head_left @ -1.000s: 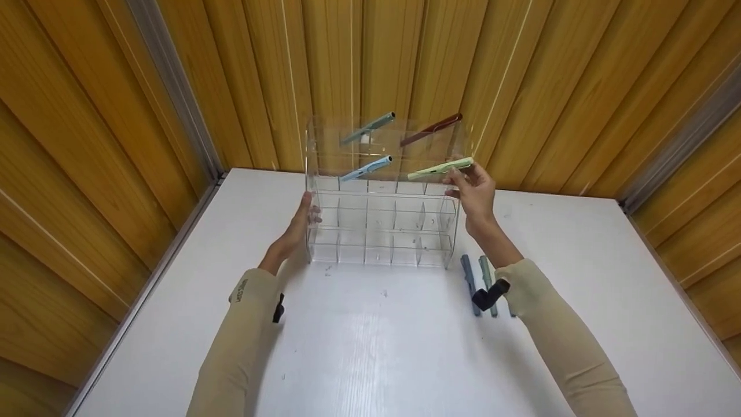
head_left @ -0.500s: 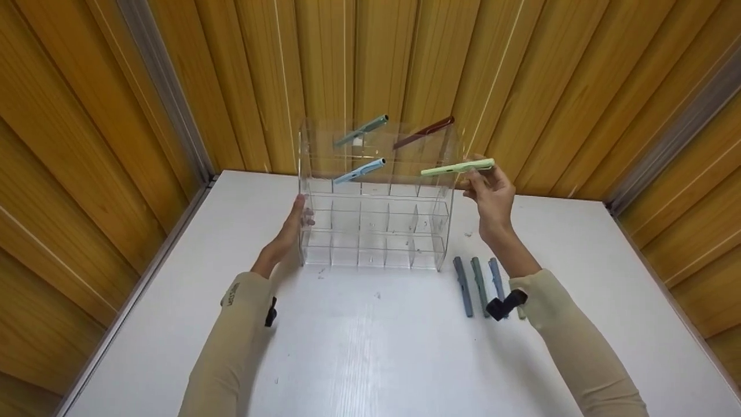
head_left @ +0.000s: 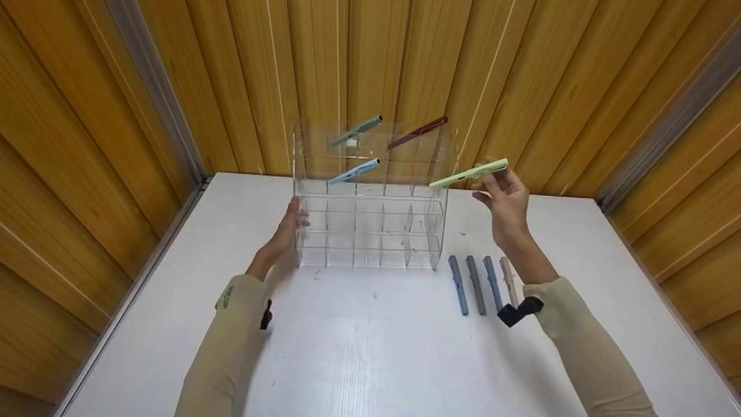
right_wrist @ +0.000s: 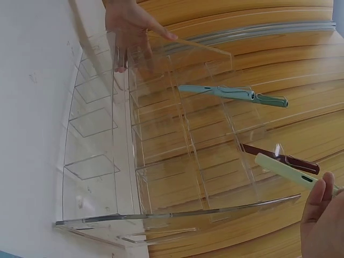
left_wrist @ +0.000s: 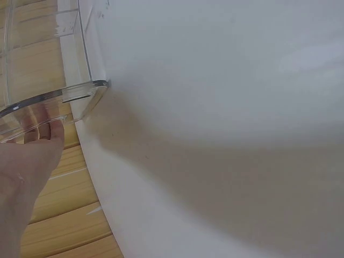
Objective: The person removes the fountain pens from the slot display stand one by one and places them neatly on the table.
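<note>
A clear acrylic rack (head_left: 370, 233) with several tiers of compartments stands upright on the white table. My left hand (head_left: 282, 231) rests against the outer side of its left wall, with fingers visible through the plastic. To the right of the rack, my right hand (head_left: 509, 202) pinches a light green pen (head_left: 469, 173) near its clip end, in the air. The pen slants down to the left, its far tip overlapping the rack's right edge in the head view. Inside upper compartments lean a teal pen (head_left: 356, 131), a dark red pen (head_left: 418, 132) and a light blue pen (head_left: 354, 172).
On the table below my right hand, a blue-grey pen (head_left: 458, 285), a grey-green pen (head_left: 476, 285), a blue pen (head_left: 493, 282) and a beige pen (head_left: 508, 278) lie side by side, the last partly behind the wrist camera (head_left: 520, 311). A wood-slat wall (head_left: 370, 69) rises behind the rack.
My right hand has drawn the light green pen rightward, from in front of the rack's right part to beside it. My left hand stays at the rack. More pens on the table are uncovered.
</note>
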`<action>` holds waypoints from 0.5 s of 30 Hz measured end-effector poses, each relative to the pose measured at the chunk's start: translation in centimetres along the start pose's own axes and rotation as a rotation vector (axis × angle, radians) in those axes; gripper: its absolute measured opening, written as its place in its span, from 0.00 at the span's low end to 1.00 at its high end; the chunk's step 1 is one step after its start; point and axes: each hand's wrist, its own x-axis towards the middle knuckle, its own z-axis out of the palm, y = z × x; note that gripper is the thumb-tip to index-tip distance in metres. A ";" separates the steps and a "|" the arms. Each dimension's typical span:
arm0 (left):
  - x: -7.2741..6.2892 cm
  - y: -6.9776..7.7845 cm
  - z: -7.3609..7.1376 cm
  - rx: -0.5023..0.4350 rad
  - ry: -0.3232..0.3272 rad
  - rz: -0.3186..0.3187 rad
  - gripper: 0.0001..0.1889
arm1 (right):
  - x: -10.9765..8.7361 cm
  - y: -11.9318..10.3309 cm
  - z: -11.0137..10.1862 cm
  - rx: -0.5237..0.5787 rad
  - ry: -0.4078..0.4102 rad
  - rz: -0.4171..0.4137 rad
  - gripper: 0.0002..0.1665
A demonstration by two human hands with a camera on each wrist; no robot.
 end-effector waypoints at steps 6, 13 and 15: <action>-0.2 -0.4 -0.3 -0.026 0.002 0.021 0.43 | -0.6 0.1 -1.0 -0.040 -0.014 0.000 0.20; -0.1 -0.4 -0.2 -0.034 0.002 0.039 0.43 | -1.1 0.1 -2.9 -0.039 0.012 -0.001 0.19; 0.0 -0.3 0.0 -0.028 0.002 0.043 0.43 | -1.3 0.2 -3.5 -0.041 0.026 0.004 0.19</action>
